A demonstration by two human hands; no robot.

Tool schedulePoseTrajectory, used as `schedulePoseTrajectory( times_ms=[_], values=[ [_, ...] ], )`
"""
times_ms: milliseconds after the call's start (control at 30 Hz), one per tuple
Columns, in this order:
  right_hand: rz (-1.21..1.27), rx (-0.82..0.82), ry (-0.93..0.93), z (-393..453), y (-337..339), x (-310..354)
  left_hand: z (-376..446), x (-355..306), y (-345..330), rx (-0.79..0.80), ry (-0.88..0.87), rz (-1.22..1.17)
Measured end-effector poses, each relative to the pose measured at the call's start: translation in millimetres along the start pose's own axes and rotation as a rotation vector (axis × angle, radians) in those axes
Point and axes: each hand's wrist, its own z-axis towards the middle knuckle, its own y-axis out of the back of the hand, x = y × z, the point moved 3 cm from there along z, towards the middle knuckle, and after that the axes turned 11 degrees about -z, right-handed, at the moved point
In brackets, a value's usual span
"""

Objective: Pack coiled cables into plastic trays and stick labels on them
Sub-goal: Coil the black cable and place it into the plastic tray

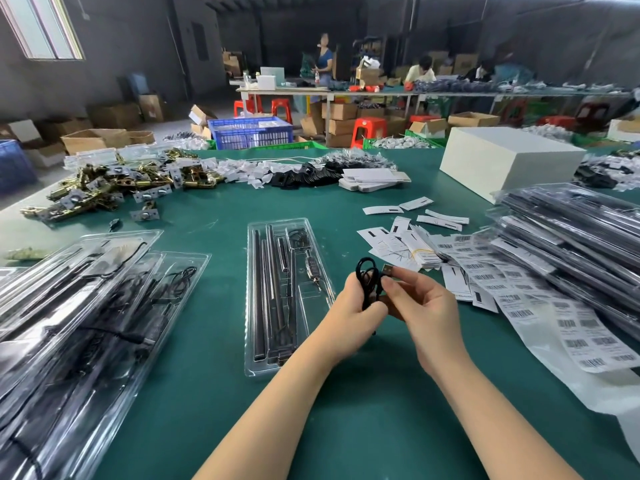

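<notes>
A clear plastic tray (pixel 254 362) lies open on the green table in front of me, with dark rods, a thin wire and a small controller in its slots. Just right of the tray, both hands hold a black coiled cable (pixel 366 271) above the table. My left hand (pixel 356 308) grips the loops of the coil. My right hand (pixel 424 306) pinches the cable's end near its USB plug (pixel 388 270), which points up and left. Sheets of barcode labels (pixel 568 323) lie at the right, close to my right hand.
Stacks of filled clear trays stand at the left (pixel 79 323) and the right (pixel 571 233). White paper cards (pixel 401 244) lie behind my hands. Brass hardware (pixel 114 188), a white box (pixel 509 161) and black parts sit at the far edge. People work at distant tables.
</notes>
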Motion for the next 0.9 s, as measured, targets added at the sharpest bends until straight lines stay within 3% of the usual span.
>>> schedulePoseTrajectory(
  times_ms=[233, 300, 367, 433, 533, 600, 733, 800, 900],
  values=[
    [-0.072, -0.036, 0.081, 2.4, 6.6, 3.3, 4.0, -14.6, -3.3, -0.022, -0.195, 0.207],
    [-0.142, -0.022, 0.131, 2.3, 7.1, 5.5, 5.0, -17.5, -1.8, -0.044, -0.136, 0.248],
    [-0.324, -0.060, 0.291, -2.2, 7.3, 10.9, 5.2, -19.3, 2.7, -0.099, -0.062, 0.212],
    [-0.669, -0.140, 0.587, -8.0, 7.7, 19.7, 6.3, -25.0, 6.4, -0.113, -0.054, 0.259],
    [-1.192, -0.099, 1.038, -8.4, 2.1, 26.6, 10.1, -31.6, 5.1, 0.024, -0.050, 0.442],
    [-1.366, -0.009, 1.108, -5.0, -2.5, 28.9, 11.5, -34.0, 3.4, 0.107, -0.040, 0.449],
    [-1.460, 0.109, 1.224, 8.9, -0.8, 44.1, 9.1, -38.9, 2.5, 0.111, 0.025, 0.223],
    [-1.436, 0.139, 1.141, 16.8, 2.5, 53.6, 8.8, -39.2, 2.7, 0.061, 0.112, 0.067],
    [-1.181, 0.147, 0.599, 26.9, 9.1, 58.7, 10.6, -38.0, 13.3, -0.079, 0.262, -0.226]
  ],
)
